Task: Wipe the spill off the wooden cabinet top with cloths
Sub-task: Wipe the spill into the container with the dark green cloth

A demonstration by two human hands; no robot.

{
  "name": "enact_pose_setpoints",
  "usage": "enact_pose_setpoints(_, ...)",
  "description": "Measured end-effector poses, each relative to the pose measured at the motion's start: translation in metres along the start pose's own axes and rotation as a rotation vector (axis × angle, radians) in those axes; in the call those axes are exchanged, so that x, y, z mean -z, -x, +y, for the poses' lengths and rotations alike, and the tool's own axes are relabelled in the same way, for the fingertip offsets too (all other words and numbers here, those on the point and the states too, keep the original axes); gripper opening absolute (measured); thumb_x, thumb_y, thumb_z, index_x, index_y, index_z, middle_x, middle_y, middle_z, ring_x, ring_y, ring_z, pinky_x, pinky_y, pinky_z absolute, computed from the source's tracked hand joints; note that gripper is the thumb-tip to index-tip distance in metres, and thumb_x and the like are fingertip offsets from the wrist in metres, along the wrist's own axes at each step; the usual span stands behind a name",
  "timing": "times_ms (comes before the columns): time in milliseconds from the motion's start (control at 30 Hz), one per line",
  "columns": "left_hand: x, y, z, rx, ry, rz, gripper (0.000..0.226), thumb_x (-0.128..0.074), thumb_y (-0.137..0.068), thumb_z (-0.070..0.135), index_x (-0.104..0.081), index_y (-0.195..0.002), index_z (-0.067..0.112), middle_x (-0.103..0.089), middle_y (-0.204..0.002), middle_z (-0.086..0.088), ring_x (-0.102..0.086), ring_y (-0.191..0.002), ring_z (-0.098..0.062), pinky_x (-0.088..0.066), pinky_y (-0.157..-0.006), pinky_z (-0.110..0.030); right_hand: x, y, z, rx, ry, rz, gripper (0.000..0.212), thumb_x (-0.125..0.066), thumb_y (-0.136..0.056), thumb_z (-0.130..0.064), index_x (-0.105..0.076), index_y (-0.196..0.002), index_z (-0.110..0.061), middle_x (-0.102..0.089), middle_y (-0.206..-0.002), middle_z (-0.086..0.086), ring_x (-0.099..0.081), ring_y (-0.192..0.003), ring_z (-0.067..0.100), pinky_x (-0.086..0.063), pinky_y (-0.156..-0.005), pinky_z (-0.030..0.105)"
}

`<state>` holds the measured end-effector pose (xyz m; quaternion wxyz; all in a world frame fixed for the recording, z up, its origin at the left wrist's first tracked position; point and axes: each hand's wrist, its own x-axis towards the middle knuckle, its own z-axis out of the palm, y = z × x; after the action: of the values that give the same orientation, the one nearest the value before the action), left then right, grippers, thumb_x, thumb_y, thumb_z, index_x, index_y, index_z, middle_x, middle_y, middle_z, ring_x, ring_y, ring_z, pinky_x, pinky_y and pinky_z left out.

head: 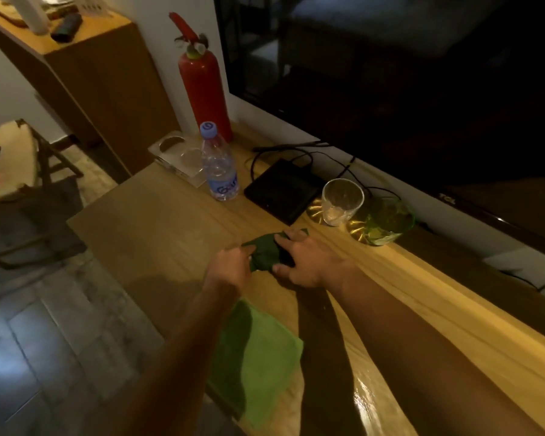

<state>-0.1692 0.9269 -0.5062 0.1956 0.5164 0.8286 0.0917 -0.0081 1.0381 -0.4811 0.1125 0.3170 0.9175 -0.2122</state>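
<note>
A dark green cloth (266,251) lies bunched and creased on the wooden surface (158,215), between both hands. The left hand (228,267) is curled, its fingertips pinching the cloth's left edge. The right hand (306,262) lies spread over the cloth's right side, fingers and thumb closing around it. A 2nd cloth (258,357), lighter green and laid out flat, sits nearer the person at the surface's front edge, partly under the left forearm. Beyond the hands stand a plastic water bottle (219,165), a clear glass (340,201), a green glass (387,221) and a red fire extinguisher (203,86).
</note>
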Motion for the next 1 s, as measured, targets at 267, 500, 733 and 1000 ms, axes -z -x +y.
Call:
enact_pose_setpoints(267,-0.035,0.023,0.070,0.004,-0.048,-0.021,0.040,-0.048,-0.098,0.020,-0.054,-0.136,0.031,-0.066,-0.115,-0.009,-0.061,-0.102,-0.030,-0.048,-0.078,-0.038,-0.021,0.056,0.044,-0.037,0.029,0.140,0.052,-0.045,-0.101,-0.025,-0.032,-0.152,-0.023,-0.031,-0.157,0.007,-0.026,-0.143,0.025,-0.024,-0.118,0.037)
enact_pose_setpoints(500,-0.091,0.115,0.173,-0.172,-0.093,-0.045,0.035,-0.051,-0.096,0.016,-0.054,-0.130,0.020,-0.059,-0.121,-0.005,-0.056,-0.110,-0.027,-0.051,-0.088,-0.043,-0.045,0.198,0.106,-0.101,0.065,0.104,0.051,-0.045,-0.102,-0.022,-0.033,-0.152,-0.024,-0.032,-0.155,0.007,-0.031,-0.141,0.026,-0.023,-0.115,0.032)
enact_pose_setpoints(733,-0.165,0.271,0.263,-0.321,-0.111,-0.073,0.047,-0.045,-0.100,0.020,-0.040,-0.147,0.020,-0.049,-0.140,-0.001,-0.044,-0.127,-0.020,-0.045,-0.099,-0.034,-0.102,0.393,0.130,-0.198,0.063,0.124,0.049,-0.044,-0.102,-0.026,-0.036,-0.150,-0.024,-0.041,-0.144,0.003,-0.042,-0.128,0.021,-0.032,-0.105,0.026)
enact_pose_setpoints(1000,-0.233,0.449,0.344,-0.511,-0.094,-0.244,0.045,-0.045,-0.100,0.019,-0.043,-0.144,0.028,-0.046,-0.145,0.004,-0.048,-0.127,-0.017,-0.049,-0.095,-0.034,-0.186,0.636,0.127,-0.382,-0.064,0.208,0.041,-0.047,-0.098,-0.032,-0.052,-0.139,-0.027,-0.057,-0.125,-0.003,-0.055,-0.112,0.021,-0.043,-0.090,0.031)
